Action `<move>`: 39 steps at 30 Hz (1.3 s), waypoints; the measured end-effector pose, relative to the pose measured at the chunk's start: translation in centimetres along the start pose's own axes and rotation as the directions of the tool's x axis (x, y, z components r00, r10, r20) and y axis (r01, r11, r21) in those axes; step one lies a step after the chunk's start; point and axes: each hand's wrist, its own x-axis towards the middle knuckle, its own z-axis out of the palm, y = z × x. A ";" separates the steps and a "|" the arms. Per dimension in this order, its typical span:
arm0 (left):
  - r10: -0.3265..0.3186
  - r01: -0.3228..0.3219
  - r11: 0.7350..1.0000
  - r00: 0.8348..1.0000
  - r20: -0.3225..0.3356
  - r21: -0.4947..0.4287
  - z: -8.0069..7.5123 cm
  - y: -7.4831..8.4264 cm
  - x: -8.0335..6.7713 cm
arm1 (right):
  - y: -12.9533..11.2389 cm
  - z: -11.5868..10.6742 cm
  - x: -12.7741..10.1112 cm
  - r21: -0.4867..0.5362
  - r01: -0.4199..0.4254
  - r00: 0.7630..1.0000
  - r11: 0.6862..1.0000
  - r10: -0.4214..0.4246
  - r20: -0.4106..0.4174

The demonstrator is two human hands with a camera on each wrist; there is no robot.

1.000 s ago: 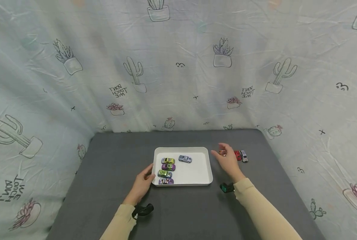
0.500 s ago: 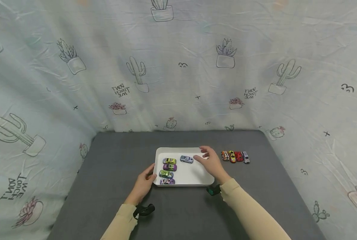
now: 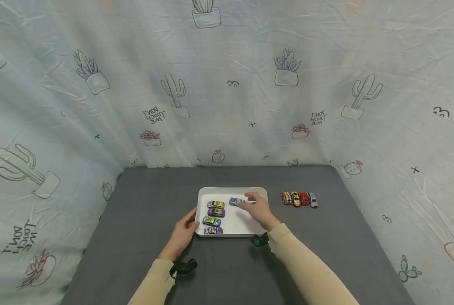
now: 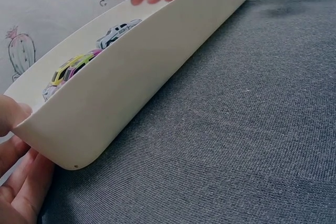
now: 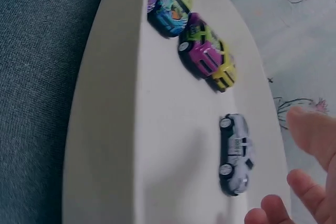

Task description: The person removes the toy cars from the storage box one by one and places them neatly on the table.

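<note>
A white rectangular tray (image 3: 236, 224) rests on the table. My left hand (image 3: 184, 234) grips its left end, thumb over the rim and fingers against the outer wall, as the left wrist view shows. Inside, a silver-grey toy car (image 3: 233, 201) (image 5: 236, 153) stands apart toward the back. Over it hovers my right hand (image 3: 260, 210) (image 5: 315, 182), fingers spread and holding nothing. Along the tray's left side stand a yellow toy car (image 3: 216, 204), a purple one (image 5: 202, 51), a green one (image 3: 211, 221) and a purple-and-white one (image 3: 213, 230).
To the right of the tray, an orange-and-white car (image 3: 286, 198), a yellow car (image 3: 295, 199), a red car (image 3: 303, 198) and a pale silver car (image 3: 312, 200) stand side by side on the grey tabletop (image 3: 158, 190). A cactus-print curtain (image 3: 227, 106) hangs behind.
My right hand has moved left from the row of cars on the table to above the silver-grey car in the tray. My left hand keeps its grip on the tray.
</note>
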 end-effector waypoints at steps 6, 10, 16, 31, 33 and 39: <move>-0.011 0.011 1.000 1.000 0.000 0.005 0.0 -0.1 0.1 | 0.4 0.6 0.2 0.009 -0.058 0.998 0.998 0.058 -0.001; -0.019 0.019 1.000 1.000 -0.001 0.006 0.0 -0.1 0.1 | 0.8 0.8 0.6 0.032 -0.079 0.997 0.996 0.078 0.021; -0.013 0.013 1.000 1.000 -0.003 0.014 0.0 0.0 0.0 | 1.5 1.3 1.3 0.039 -0.066 0.998 0.997 0.065 0.022; -0.017 0.017 0.999 1.000 -0.003 0.027 0.1 -0.1 0.1 | 1.0 2.4 1.1 -0.079 -0.118 0.988 0.990 0.109 -0.112; -0.020 0.020 0.999 1.000 -0.008 0.030 0.1 -0.1 0.2 | 1.1 2.5 1.3 -0.088 -0.127 0.986 0.988 0.116 -0.123; -0.035 0.035 0.999 0.999 -0.017 0.031 0.1 -0.3 0.2 | 1.3 2.8 1.6 -0.106 -0.152 0.980 0.983 0.136 -0.142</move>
